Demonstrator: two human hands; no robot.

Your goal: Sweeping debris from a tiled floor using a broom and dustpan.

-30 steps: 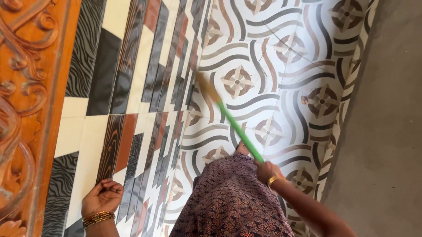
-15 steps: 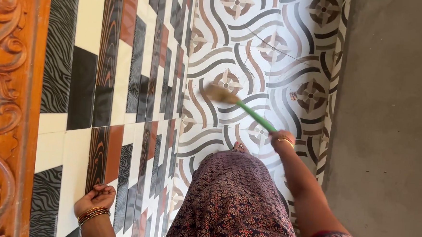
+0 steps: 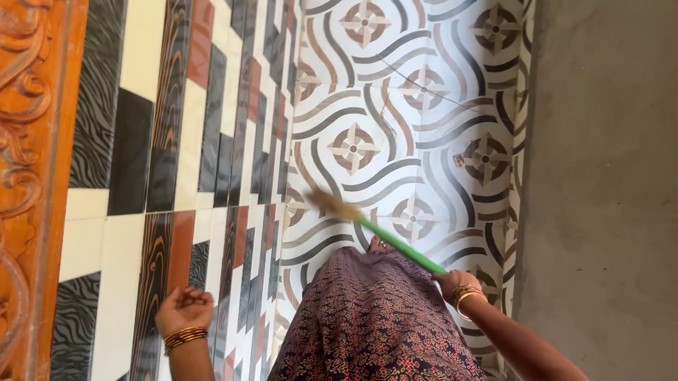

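Observation:
My right hand (image 3: 452, 281), with gold bangles at the wrist, is closed around the green handle of a broom (image 3: 399, 248). The broom's straw head (image 3: 330, 205) is blurred and low over the patterned floor tiles (image 3: 405, 101), just ahead of my foot (image 3: 382, 245). My left hand (image 3: 184, 308), also with bangles, holds nothing. Its fingers are loosely spread, close to the striped black, cream and brown wall tiles (image 3: 203, 129). My dark patterned dress (image 3: 378, 332) fills the lower middle of the view.
A carved orange-brown wooden door frame (image 3: 7, 173) runs along the left edge. A bare grey cement wall (image 3: 625, 190) borders the floor on the right. The tiled floor strip between the two walls is narrow.
The broom head has swung from farther out on the floor back toward my foot. My right hand drew back and down with the handle. My left hand shifted slightly right along the wall.

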